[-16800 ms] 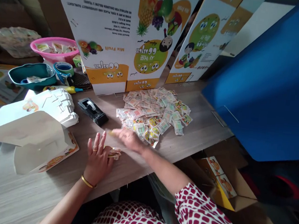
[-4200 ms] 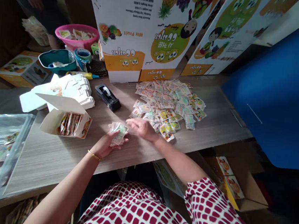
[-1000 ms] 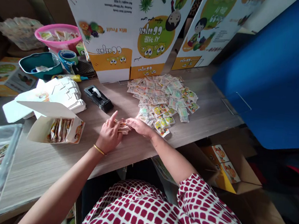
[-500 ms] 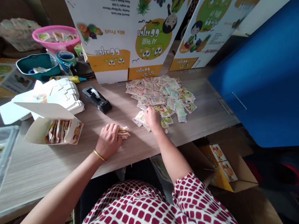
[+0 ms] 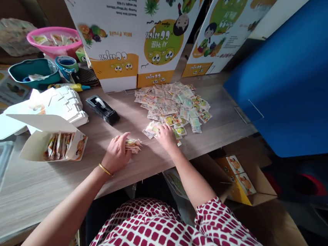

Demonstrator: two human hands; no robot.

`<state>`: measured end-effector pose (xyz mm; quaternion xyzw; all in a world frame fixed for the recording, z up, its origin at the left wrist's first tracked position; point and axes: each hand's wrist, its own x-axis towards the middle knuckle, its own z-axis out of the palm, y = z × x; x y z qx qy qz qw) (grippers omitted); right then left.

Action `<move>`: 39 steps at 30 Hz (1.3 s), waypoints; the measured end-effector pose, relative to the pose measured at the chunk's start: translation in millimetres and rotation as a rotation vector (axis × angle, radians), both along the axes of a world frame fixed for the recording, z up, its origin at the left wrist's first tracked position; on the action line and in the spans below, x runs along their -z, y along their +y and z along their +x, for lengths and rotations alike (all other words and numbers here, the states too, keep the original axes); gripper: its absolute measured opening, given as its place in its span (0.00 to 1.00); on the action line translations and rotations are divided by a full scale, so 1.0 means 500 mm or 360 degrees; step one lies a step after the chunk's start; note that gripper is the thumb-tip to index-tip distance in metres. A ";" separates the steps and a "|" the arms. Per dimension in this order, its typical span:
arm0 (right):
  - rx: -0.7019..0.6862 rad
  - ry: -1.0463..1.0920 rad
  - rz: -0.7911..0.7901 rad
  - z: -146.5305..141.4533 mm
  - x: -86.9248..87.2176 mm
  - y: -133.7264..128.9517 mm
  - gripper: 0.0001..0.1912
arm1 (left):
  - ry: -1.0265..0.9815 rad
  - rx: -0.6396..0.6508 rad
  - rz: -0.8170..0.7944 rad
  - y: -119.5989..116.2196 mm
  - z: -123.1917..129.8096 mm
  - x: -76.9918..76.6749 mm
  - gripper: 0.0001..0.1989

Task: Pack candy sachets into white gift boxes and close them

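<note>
My left hand (image 5: 117,152), with a gold bangle at its wrist, is closed round a small stack of candy packets (image 5: 133,146) on the table. Its index finger is raised a little over the stack. At the near edge of the loose heap of flat candy packets (image 5: 166,100), my right hand (image 5: 167,137) has its fingers bent down on a candy packet (image 5: 151,130); the fingertips are partly hidden. To the left stands an open white carton (image 5: 36,141) with a row of packets (image 5: 59,146) upright inside.
A black tape dispenser (image 5: 103,109) lies behind my left hand. Flattened white cartons (image 5: 58,103), a teal basket (image 5: 32,72) and a pink bowl (image 5: 53,50) are at the left. Large printed boxes (image 5: 117,29) line the back; a blue panel (image 5: 286,88) is at the right.
My right hand has shifted slightly towards me, its fingers less curled. The left hand's index finger has lifted, showing more of the stack. The whole view has slid a little left.
</note>
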<state>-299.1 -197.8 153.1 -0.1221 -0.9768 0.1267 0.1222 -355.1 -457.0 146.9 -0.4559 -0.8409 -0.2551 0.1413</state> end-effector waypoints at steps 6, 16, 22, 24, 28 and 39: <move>-0.0004 -0.0001 0.0059 -0.006 0.020 0.004 0.13 | -0.0016 0.0043 -0.0129 0.014 0.024 -0.013 0.10; 0.0011 0.0271 -0.0298 -0.001 -0.006 -0.042 0.10 | 0.0050 -0.0100 -0.0093 0.013 0.081 -0.008 0.09; -0.0467 0.0011 -0.0523 0.038 -0.021 -0.113 0.11 | 0.0059 0.0054 -0.0123 0.013 0.063 -0.013 0.13; -0.0006 0.0002 -0.0287 0.044 -0.019 -0.079 0.12 | -0.0014 0.0025 -0.0163 0.013 0.054 -0.007 0.14; 0.0392 -0.0193 0.0016 0.036 -0.013 0.002 0.10 | -0.0017 -0.0032 -0.0096 0.018 0.046 0.001 0.21; -0.0749 -0.0245 -0.0466 -0.016 -0.029 -0.074 0.15 | 0.0038 0.0142 -0.0159 0.011 0.052 -0.019 0.16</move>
